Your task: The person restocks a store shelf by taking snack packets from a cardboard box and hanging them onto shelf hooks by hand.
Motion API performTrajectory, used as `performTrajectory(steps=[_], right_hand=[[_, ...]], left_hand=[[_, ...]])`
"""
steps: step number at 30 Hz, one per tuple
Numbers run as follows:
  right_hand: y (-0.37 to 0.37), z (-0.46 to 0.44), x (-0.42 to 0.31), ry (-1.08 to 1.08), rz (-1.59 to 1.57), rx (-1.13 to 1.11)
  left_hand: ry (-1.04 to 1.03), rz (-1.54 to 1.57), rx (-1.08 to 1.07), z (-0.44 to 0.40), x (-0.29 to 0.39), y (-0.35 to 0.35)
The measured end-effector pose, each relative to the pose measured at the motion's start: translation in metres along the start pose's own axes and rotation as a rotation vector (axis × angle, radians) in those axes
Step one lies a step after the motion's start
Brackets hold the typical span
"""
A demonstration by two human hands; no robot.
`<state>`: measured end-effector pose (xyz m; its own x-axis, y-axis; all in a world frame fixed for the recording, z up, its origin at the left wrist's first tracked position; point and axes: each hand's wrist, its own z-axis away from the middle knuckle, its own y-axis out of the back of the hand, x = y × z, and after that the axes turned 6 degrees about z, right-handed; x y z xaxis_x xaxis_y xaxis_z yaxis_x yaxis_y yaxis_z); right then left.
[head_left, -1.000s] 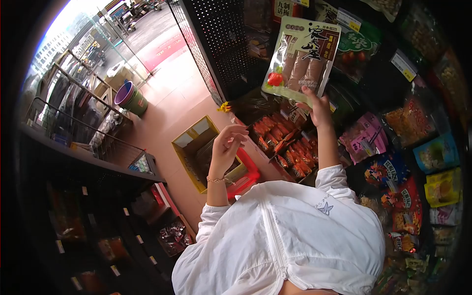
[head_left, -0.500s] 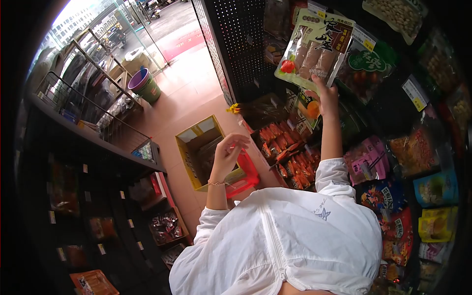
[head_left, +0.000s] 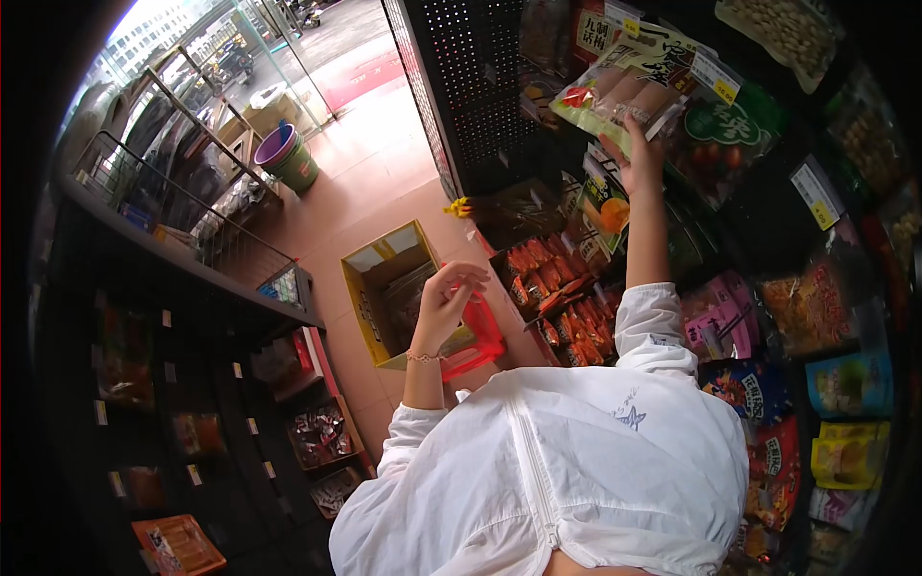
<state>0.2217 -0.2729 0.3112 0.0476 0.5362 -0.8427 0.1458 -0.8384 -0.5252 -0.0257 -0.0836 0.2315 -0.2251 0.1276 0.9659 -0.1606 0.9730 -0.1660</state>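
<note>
- So the right hand (head_left: 638,165) is up at the shelf with its thumb and fingers clamped on the lower edge of a sausage packet (head_left: 629,91), pale sausages showing through the clear front.
- That packet is tilted up by the rack, two price tags (head_left: 715,77) close to its upper end. Can't tell if it's touching the rack behind.
- Just beside it, on the right, there's a bag with a green label (head_left: 725,130), plus a bag of nuts (head_left: 783,38) higher up.
- Left hand (head_left: 448,296) has nothing in it, held out low in front of the body. Fingers are loosely bent and close together; can't tell if the thumb touches them. Thin bracelet (head_left: 424,358) on that wrist.
- Under the left hand, as the camera sees it, a yellow-edged cardboard box (head_left: 363,305) sits on the floor, with something red (head_left: 490,336) next to it.
- Between the two arms: rows of small orange packets (head_left: 584,331), and a pouch with an orange fruit on it (head_left: 608,208) below the right hand.
- Further right, a pink pouch (head_left: 715,322) and a yellow one (head_left: 850,456).
</note>
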Motion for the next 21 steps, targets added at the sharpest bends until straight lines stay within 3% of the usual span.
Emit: performTrajectory(steps=[1,3,5,7,8,11,12,15,17,18,21], right_hand=[[0.002,-0.012,0.003,-0.001,0.000,-0.002],[0.006,-0.033,0.013,0.236,-0.070,0.099],[0.010,-0.046,0.020,0.211,-0.083,0.123],[0.019,-0.056,0.029,-0.016,0.119,0.366],[0.027,-0.059,0.034,-0.020,0.196,0.385],[0.023,-0.035,0.039,0.153,0.446,0.432],[0.024,-0.027,0.040,0.198,0.410,0.352],[0.036,-0.016,0.057,0.192,0.475,0.361],[0.033,0.010,0.061,0.125,0.374,0.198],[0.036,0.019,0.065,0.009,0.279,0.030],[0.052,0.039,0.080,-0.463,0.405,-0.536]], left_hand=[[0.000,0.000,0.003,0.001,0.001,0.000],[0.007,0.017,0.012,0.002,0.001,0.001],[0.003,0.013,0.010,0.002,0.000,0.006],[0.001,0.010,0.012,0.005,0.001,0.010],[-0.002,0.003,0.019,0.005,0.003,0.011],[0.000,-0.015,0.040,0.006,0.000,0.019],[0.007,-0.031,0.050,0.007,-0.003,0.023],[0.023,0.007,0.027,0.009,-0.013,0.032],[0.061,0.008,0.056,0.013,-0.010,0.035],[0.089,-0.033,0.020,0.015,-0.012,0.037],[0.147,-0.125,-0.025,0.023,-0.023,0.047]])
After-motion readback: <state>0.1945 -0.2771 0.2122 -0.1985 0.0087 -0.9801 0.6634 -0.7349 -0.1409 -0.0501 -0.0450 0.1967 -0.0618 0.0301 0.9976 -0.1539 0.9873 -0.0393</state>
